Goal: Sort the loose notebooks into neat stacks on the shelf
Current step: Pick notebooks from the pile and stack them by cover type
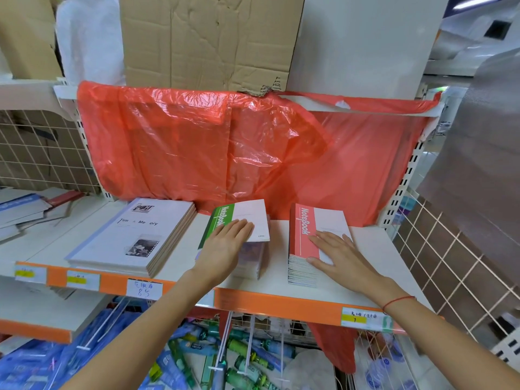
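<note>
A: Report hand status.

B: Left hand [229, 237]: fingers straight and together, palm down, pressing flat on the green-spined notebook [239, 223]. Nothing is gripped. Right hand [332, 250]: fingers spread and extended, palm resting on the red-spined notebook stack [306, 249], thumb along the stack's near edge. Nothing is gripped there either. A red string bracelet [398, 301] sits on the right wrist.

A: Position of the task items?

B: The green-spined notebook is the top item of a low pile at 12 o'clock on the white shelf [365, 266], tilted off the items beneath it. The red-spined notebook stack stands at 1 o'clock, just beside the green pile but apart from it, edges aligned. A stack of larger white notebooks [135, 235] lies at 10 o'clock. Loose books [25, 209] lie unsorted at 9 o'clock on the adjoining shelf.

A: Surroundings?

B: A red plastic sheet [225, 147] hangs behind the shelf at 12 o'clock, with a cardboard panel [208, 38] above it. Price labels [145, 288] sit on the orange shelf edge. Packaged goods [183, 358] fill the wire bin at 6 o'clock.
</note>
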Demonstrator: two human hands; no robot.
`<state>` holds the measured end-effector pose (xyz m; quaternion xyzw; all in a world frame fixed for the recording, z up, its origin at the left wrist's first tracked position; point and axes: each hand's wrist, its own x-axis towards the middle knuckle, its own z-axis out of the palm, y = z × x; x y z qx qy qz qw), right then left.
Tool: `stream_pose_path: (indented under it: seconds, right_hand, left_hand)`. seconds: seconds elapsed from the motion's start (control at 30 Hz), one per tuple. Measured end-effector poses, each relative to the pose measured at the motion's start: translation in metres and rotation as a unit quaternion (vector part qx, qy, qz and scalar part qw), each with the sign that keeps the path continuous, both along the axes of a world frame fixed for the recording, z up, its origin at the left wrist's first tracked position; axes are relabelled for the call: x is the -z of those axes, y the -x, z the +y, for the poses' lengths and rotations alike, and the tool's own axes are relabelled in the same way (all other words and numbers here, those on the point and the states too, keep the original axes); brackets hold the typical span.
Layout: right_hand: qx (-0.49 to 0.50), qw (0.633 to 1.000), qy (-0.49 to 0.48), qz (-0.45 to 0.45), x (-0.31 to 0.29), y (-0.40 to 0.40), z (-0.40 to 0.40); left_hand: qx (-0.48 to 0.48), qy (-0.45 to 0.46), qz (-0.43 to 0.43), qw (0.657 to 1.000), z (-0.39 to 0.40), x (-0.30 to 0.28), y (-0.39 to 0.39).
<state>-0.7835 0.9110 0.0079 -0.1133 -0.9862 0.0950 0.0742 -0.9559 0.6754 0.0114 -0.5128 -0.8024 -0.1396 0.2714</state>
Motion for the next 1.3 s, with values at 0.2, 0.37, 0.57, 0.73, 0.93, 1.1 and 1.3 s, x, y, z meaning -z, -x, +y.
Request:
stream_pose_path:
  seconds: [0.2, 0.37, 0.57, 0.73, 0.93, 1.1, 1.3]
  right_hand:
    - [0.071, 0.996, -0.001, 0.062, -0.019, -0.026, 0.023]
    - [0.127, 0.989, -0.005, 0.080, -0.020, -0.057, 0.049]
    - [0.166, 0.982, -0.002, 0.094, -0.018, -0.082, 0.050]
    - [0.168, 0.981, 0.007, 0.095, -0.013, -0.092, 0.050]
    - [0.161, 0.983, 0.005, 0.089, -0.009, -0.092, 0.043]
    - [0.161, 0.983, 0.010, 0.082, -0.006, -0.094, 0.039]
    - [0.169, 0.983, 0.016, 0.070, -0.005, -0.095, 0.038]
  left_hand:
    - [0.085, 0.028, 0.014, 0.996, 0.036, -0.005, -0.024]
    - [0.131, 0.022, 0.067, 0.989, 0.075, -0.021, -0.049]
    - [0.140, 0.077, 0.063, 0.985, 0.114, -0.017, -0.072]
    - [0.118, 0.206, -0.054, 0.970, 0.115, -0.004, -0.077]
    - [0.118, 0.225, -0.037, 0.966, 0.108, -0.006, -0.067]
    - [0.108, 0.215, -0.050, 0.969, 0.112, -0.001, -0.066]
    - [0.095, 0.219, -0.052, 0.970, 0.117, 0.000, -0.066]
